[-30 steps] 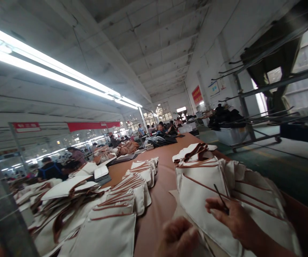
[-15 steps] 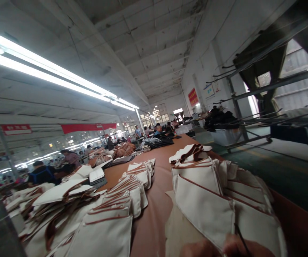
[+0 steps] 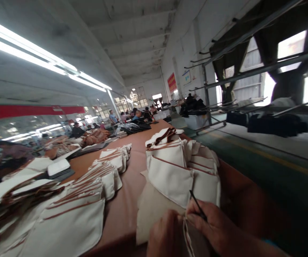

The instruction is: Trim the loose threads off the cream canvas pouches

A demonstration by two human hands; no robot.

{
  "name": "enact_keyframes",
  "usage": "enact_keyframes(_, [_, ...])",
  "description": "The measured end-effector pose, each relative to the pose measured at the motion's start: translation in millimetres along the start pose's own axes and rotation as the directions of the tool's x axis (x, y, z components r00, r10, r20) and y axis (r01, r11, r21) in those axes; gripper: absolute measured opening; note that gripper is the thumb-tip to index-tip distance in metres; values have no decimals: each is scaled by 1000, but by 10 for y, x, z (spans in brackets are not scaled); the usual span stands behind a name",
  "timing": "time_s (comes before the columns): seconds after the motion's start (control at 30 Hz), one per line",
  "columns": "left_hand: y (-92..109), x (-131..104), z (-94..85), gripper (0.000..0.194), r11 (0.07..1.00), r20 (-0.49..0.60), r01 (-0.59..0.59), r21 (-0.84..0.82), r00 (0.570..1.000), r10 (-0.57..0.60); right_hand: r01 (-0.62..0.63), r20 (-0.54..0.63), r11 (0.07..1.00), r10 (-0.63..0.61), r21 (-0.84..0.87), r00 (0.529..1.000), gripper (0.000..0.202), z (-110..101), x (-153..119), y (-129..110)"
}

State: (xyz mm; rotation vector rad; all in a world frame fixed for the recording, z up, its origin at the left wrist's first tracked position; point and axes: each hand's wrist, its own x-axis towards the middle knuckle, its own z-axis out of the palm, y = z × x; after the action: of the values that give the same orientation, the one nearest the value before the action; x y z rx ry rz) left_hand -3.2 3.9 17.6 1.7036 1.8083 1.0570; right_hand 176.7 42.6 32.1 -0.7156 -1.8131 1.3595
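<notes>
At the bottom of the head view, my left hand is closed, pinching the edge of a sewn fabric piece with a pale seam. Close beside it, my right hand is also closed at that edge. A thin dark pointed tool sticks up out of my right hand; its exact kind is unclear. Just beyond my hands lies a pile of cream fabric pieces with brown trim. Under its left side is a flat beige sheet. The lower part of the held piece is out of frame.
A long brown-covered table runs away from me. On its left, a row of overlapping cream pieces and several stacks lie spread out. A metal rack stands to the right beyond the floor. Several people work farther back.
The view has swung right and tilted down, so the piles appear farther left. My hands and the fabric piece have risen into fuller view, the dark tool still in my right hand.
</notes>
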Motion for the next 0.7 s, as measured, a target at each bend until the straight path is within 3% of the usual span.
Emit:
enact_keyframes(0.07, [85, 1, -27, 42, 975, 33, 6, -223, 999, 1, -37, 54, 994, 32, 99, 998, 37, -63, -9, -19])
enact_keyframes(0.1, [126, 5, -41, 45, 926, 91, 78, -371, 995, -47, -48, 72, 988, 38, 149, 997, 37, -84, -11, -4])
enact_keyframes(0.17, [188, 7, -60, 45, 751, 270, 277, -599, 953, -137, -70, 85, 968, 50, 242, 995, 37, -105, -17, 48])
enact_keyframes(0.23, [214, 5, -62, 42, 585, 394, 420, -694, 901, -180, -97, 99, 944, 68, 316, 993, 39, -109, -21, 98])
enact_keyframes(0.27, [215, 5, -60, 41, 546, 414, 444, -710, 891, -186, -112, 109, 931, 79, 346, 991, 39, -110, -21, 114])
enact_keyframes(0.4, [189, 11, -64, 41, 593, 429, 417, -689, 894, -130, -162, 131, 908, 119, 387, 984, 40, -123, -9, 112])
enact_keyframes(0.57, [187, 14, -75, 35, 572, 529, 477, -667, 844, -86, -243, 165, 886, 192, 394, 967, 42, -150, 16, 38])
enact_keyframes(0.7, [202, 29, -76, 30, 584, 544, 496, -642, 832, -109, -270, 178, 885, 216, 380, 960, 44, -154, 36, 27])
